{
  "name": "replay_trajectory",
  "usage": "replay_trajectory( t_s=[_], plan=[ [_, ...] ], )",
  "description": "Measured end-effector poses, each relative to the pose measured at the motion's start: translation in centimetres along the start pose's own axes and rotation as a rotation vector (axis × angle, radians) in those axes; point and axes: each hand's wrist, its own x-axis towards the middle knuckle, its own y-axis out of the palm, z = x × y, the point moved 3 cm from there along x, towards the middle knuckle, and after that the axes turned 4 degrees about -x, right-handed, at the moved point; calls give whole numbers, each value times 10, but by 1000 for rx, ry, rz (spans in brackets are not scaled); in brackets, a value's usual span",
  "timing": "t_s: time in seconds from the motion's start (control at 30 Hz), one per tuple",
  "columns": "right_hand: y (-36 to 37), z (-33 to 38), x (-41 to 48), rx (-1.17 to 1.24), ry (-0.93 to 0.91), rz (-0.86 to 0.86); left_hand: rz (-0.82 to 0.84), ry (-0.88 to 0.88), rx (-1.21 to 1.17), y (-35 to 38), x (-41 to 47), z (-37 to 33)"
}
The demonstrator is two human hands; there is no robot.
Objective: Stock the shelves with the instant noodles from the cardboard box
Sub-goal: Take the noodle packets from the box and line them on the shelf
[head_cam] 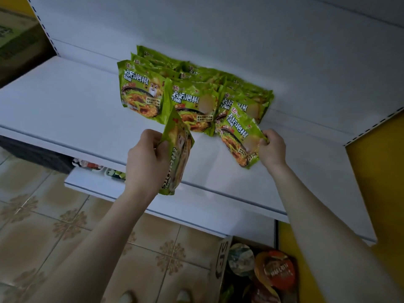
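Several green instant noodle packets (190, 90) stand in rows at the back of a white shelf (65, 119). My left hand (146, 158) grips one green packet (178, 154) edge-on, just above the shelf's front part. My right hand (272, 147) pinches the right edge of another green packet (238, 136), which leans tilted against the front of the right-hand row. Below, at the bottom right, an open cardboard box (223, 261) holds round noodle cups (275, 270) with orange and pale lids.
A lower white shelf (91, 184) carries small items under the main one. Yellow side panels (378, 167) close the shelf unit on the right. Patterned floor tiles (43, 226) lie below. A dark stack of cartons (17, 47) stands at the far left.
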Motion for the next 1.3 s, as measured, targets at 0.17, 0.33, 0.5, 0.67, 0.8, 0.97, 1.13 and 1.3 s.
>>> replay_trajectory(
  t_s=[0.17,0.33,0.5,0.67,0.8,0.97,1.13,1.3],
  plan=[
    [5,-4,28,78,-26,28,4,4,-2,20,6,-10],
    [9,-1,71,111,-84,-11,-35,46,16,35,25,-15],
    [16,-16,80,312,-58,-114,-74,95,15,50,36,-13],
    [26,-42,67,583,46,-160,-63,117,25,62,35,-5],
    [45,-64,56,727,94,2,-56,131,19,67,37,-1],
    [84,-79,46,391,106,141,-62,138,39,68,42,0],
    [83,-66,42,275,39,-74,-69,139,49,68,50,1],
    [89,-60,47,276,70,-174,-73,156,52,69,57,2]
  ],
)
